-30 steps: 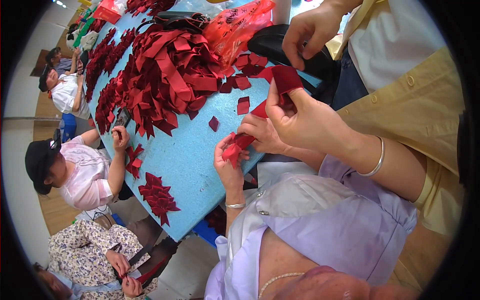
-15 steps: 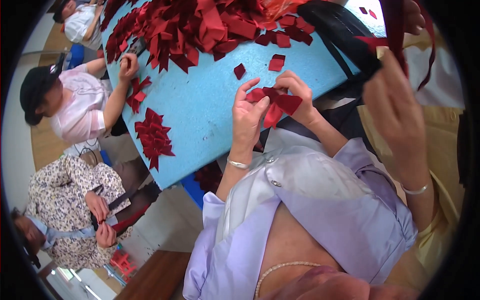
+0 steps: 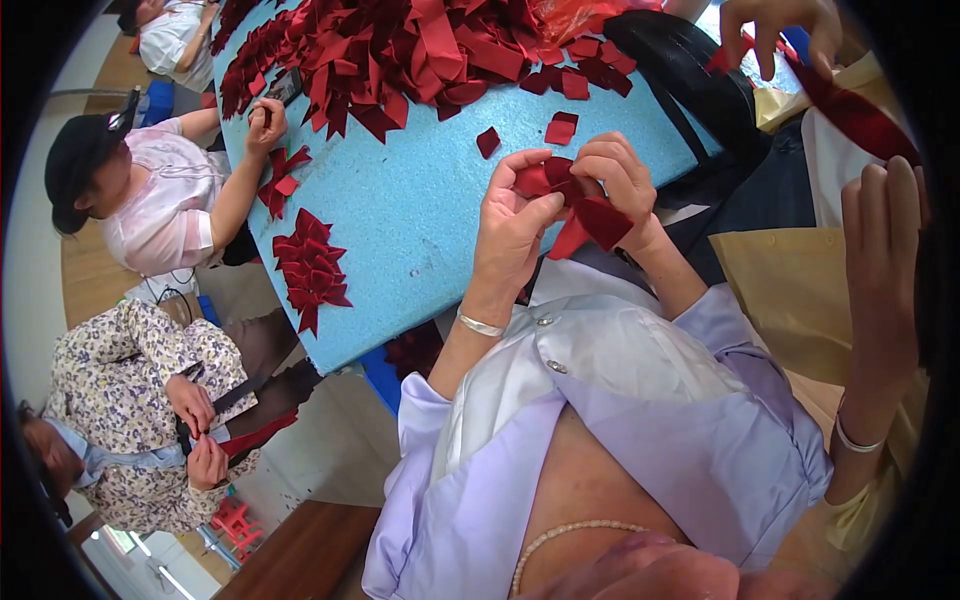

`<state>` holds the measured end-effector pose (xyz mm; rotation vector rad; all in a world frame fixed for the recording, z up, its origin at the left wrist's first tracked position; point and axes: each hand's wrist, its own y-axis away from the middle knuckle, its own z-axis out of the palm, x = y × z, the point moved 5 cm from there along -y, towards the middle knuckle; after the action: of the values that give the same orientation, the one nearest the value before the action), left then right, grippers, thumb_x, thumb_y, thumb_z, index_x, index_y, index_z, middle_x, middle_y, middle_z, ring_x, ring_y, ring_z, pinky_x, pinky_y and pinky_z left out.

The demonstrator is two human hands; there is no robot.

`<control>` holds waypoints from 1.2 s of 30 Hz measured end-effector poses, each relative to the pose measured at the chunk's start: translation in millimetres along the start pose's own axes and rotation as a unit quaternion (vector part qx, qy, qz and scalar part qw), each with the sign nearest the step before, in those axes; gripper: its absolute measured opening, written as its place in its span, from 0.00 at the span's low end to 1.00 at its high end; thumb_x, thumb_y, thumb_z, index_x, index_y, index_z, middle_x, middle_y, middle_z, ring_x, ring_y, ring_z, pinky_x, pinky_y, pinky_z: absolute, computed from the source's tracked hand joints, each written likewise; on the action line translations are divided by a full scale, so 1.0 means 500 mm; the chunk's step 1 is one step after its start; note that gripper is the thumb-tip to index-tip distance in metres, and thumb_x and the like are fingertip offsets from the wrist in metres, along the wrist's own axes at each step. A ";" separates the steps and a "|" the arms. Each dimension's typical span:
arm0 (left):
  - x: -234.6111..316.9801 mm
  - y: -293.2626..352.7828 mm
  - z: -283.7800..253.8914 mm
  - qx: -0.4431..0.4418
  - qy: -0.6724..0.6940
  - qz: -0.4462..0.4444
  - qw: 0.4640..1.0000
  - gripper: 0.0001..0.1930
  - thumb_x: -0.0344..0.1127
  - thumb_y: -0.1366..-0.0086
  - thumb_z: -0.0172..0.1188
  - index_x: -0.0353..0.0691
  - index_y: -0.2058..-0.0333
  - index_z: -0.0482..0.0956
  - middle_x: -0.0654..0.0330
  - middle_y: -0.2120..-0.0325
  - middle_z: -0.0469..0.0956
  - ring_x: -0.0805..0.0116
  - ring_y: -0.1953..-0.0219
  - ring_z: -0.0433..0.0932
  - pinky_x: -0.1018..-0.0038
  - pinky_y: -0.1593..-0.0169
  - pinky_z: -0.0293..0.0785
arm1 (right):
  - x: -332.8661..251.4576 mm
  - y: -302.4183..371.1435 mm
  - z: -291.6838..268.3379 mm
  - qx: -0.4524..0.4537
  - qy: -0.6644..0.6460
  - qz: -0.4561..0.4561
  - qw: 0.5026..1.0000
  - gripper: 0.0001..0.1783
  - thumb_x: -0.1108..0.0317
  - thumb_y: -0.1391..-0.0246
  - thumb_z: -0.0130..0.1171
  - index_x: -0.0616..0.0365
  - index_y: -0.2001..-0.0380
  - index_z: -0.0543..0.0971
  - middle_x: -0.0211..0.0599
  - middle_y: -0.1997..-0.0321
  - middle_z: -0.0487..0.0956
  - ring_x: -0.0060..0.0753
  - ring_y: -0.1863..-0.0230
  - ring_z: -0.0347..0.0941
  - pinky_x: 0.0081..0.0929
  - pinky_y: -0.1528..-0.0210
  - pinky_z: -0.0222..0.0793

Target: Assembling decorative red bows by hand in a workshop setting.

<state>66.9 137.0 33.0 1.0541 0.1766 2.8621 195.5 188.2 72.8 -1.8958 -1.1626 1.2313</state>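
Between my two hands, just above the near edge of the table, is a dark red velvet ribbon bow (image 3: 598,220) with a brighter red underside. My left hand (image 3: 510,222) pinches its left loop between thumb and fingers. My right hand (image 3: 618,180) has its fingers curled over the bow's middle and right side; the fingertips there are partly hidden. Two small red ribbon pieces (image 3: 561,128) lie on the table just beyond my hands. To the left, a cluster of finished-looking red bows (image 3: 309,268) is stacked near the table's left edge.
A big heap of red ribbon pieces (image 3: 410,60) covers the far part of the light-blue table (image 3: 400,240). A black bag (image 3: 690,80) sits at the right edge. At right, another person's hands (image 3: 880,250) stretch a red ribbon. Co-workers (image 3: 150,200) sit along the left.
My right hand has closed further over the bow and its fingers have curled. The neighbour's hands at right have moved apart with their ribbon.
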 end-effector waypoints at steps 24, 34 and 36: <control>0.046 0.018 0.036 0.036 -0.036 0.095 0.994 0.22 0.20 0.40 0.62 0.37 0.47 0.68 0.56 0.56 0.78 0.72 0.56 0.79 0.74 0.51 0.78 | 0.039 0.021 -0.018 -0.010 -0.285 0.271 0.920 0.22 0.85 0.48 0.57 0.63 0.49 0.70 0.39 0.57 0.76 0.26 0.54 0.74 0.22 0.53 0.70; 0.067 0.010 0.025 0.118 -0.053 0.237 0.963 0.24 0.18 0.41 0.62 0.39 0.47 0.66 0.57 0.57 0.78 0.70 0.55 0.78 0.71 0.51 0.79 | -0.005 0.041 0.032 -0.050 -0.457 0.368 0.808 0.33 0.66 0.52 0.63 0.65 0.42 0.66 0.42 0.51 0.77 0.33 0.51 0.75 0.29 0.48 0.70; 0.065 0.010 0.028 0.119 -0.058 0.242 0.961 0.26 0.17 0.41 0.62 0.40 0.46 0.65 0.57 0.57 0.78 0.70 0.55 0.78 0.70 0.52 0.80 | -0.009 0.043 0.036 -0.036 -0.460 0.391 0.797 0.30 0.66 0.50 0.62 0.64 0.44 0.68 0.41 0.54 0.78 0.32 0.54 0.76 0.27 0.53 0.71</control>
<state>50.9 137.2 65.0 1.4913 0.2965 3.2524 185.9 175.0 49.6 -1.8978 -0.7858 2.8182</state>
